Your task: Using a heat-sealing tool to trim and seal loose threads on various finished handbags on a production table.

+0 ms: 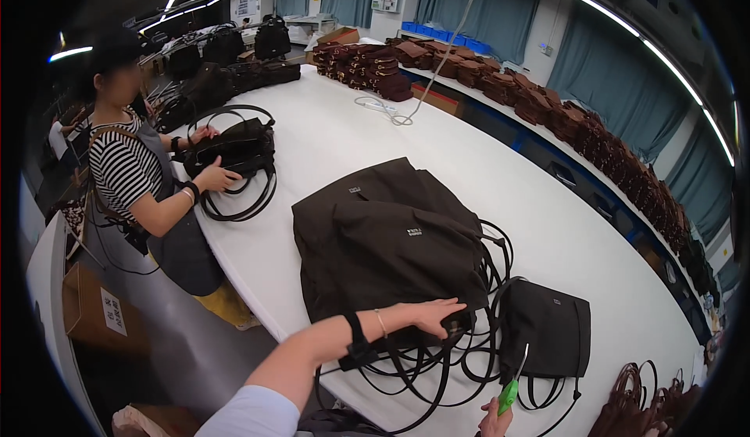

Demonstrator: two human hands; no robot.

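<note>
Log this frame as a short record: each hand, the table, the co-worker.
Left hand: fingers spread, at the near right edge of a dark bag pile
Right hand: grips a green-handled tool, its thin metal tip in front of a smaller dark bag
White table: bears the pile and smaller bag
Co-worker: at left, both hands at a black bag

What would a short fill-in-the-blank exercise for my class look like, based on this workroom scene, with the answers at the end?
1. The right hand grips a tool whose handle is coloured ____.
2. The left hand is at the edge of a stack of dark ____.
3. The co-worker's shirt has black and white ____.
4. The table has a top coloured ____.

Missing words: green; bags; stripes; white.
</note>
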